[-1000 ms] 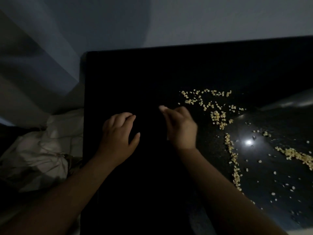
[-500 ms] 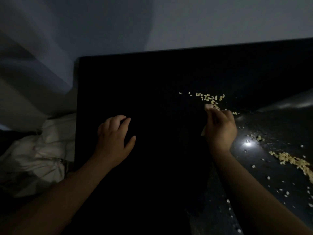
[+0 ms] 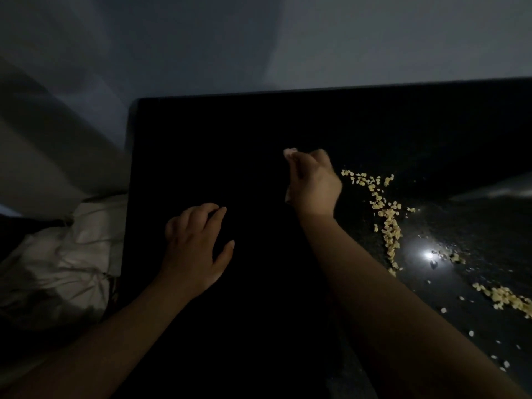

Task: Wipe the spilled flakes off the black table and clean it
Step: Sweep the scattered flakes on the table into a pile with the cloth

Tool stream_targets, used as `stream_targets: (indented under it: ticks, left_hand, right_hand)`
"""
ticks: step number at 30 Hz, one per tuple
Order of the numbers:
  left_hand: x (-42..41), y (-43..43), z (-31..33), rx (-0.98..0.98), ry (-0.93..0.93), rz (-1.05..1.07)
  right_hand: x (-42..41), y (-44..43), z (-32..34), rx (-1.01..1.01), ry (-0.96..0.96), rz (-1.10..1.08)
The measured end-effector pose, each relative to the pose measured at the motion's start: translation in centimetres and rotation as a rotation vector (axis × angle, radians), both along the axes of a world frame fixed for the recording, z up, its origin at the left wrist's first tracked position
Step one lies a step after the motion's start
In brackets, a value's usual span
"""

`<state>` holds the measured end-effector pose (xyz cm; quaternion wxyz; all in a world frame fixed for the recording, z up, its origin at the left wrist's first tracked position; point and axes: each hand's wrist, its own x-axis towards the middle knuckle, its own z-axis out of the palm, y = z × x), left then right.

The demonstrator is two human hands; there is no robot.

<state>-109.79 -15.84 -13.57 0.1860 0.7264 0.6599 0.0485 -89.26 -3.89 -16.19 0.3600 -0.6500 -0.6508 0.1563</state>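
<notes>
Evidently unfinished: flakes strew the worktop at right.
Left hand rests loosely open, empty; right hand curled, contents unclear.

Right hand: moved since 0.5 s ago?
Yes: the right hand has swung left, off the flake line it was touching, toward the black table left edge.

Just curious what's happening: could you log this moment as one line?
left hand: rests on black table | right hand: edge-on, left of flakes | grip: unclear | flakes: strewn at right
</notes>
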Motion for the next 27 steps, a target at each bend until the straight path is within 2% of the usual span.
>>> stream_targets:
  ticks: [6, 9, 12, 14, 17, 20, 27]
  left_hand:
    - [0.2, 0.1, 0.1, 0.008, -0.003, 0.012]
    - [0.4, 0.1, 0.2, 0.009, -0.017, 0.019]
    - [0.7, 0.1, 0.5, 0.013, -0.009, 0.027]
    - [0.9, 0.1, 0.6, -0.001, 0.012, 0.029]
    - [1.2, 0.3, 0.6, -0.013, 0.022, 0.052]
    - [1.9, 0.4, 0.8, -0.011, -0.025, 0.064]
    - [6.1, 1.1, 2.0, 0.009, -0.129, 0.011]
  right_hand:
    - [7.4, -1.0, -0.2, -0.065, -0.122, -0.249]
    - [9.9, -3.8, 0.5, -0.157, -0.122, -0.360]
    - [11.2, -6.0, 0.9, -0.156, -0.088, -0.419]
    - [11.3, -6.9, 1.4, -0.129, -0.007, -0.404]
    - [10.8, -7.6, 3.5, -0.084, 0.144, -0.269]
    - [10.6, -7.9, 5.8, -0.084, 0.190, -0.119]
    - [14.8, -4.6, 8.1, -0.103, 0.275, -0.098]
